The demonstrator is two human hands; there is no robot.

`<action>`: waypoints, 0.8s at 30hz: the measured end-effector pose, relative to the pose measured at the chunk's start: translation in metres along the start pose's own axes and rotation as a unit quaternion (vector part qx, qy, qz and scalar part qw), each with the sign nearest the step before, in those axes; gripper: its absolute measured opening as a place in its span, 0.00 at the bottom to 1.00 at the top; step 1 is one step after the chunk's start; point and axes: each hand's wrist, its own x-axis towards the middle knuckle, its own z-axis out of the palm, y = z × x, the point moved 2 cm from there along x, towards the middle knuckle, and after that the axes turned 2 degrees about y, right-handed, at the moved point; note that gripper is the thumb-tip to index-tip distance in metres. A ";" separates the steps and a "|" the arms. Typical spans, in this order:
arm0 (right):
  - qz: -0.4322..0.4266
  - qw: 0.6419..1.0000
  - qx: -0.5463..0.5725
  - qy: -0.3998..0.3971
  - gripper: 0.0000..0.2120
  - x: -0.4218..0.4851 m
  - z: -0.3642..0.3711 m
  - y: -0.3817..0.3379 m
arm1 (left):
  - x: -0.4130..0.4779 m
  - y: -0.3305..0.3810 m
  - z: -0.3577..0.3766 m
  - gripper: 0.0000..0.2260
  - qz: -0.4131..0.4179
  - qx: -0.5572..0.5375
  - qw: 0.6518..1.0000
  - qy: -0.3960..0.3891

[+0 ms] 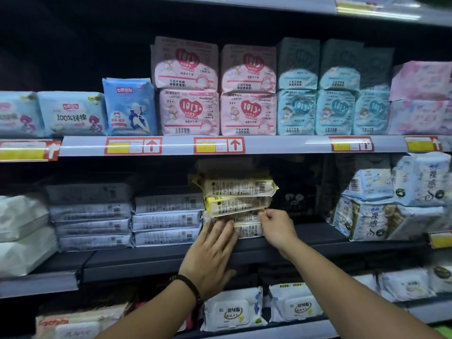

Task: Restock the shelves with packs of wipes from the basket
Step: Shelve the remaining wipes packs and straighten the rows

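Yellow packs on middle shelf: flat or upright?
Flat. The yellow packs lie stacked one on another, barcoded edges facing out.

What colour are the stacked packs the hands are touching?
The packs are yellow-edged with cream faces; head view.

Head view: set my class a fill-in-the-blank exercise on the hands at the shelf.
The left hand presses flat against a stack of ____ packs.
The ____ hand pinches one pack's edge.
The dark bracelet sits on the ____ wrist.
The packs marked 1013 directly above the stack are ____.
Missing: yellow; right; left; pink.
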 end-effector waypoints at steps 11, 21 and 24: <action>0.002 0.979 0.200 -0.033 0.13 -0.003 -0.026 -0.021 | 0.009 -0.003 -0.028 0.44 -0.035 0.001 0.997 0.071; -0.017 0.983 0.167 -0.076 0.21 -0.011 -0.029 -0.038 | 0.022 -0.027 -0.012 0.38 -0.035 -0.040 0.998 0.020; -0.016 0.984 0.176 0.014 0.31 -0.008 -0.037 -0.044 | 0.026 -0.020 -0.020 0.40 -0.027 -0.020 0.998 0.058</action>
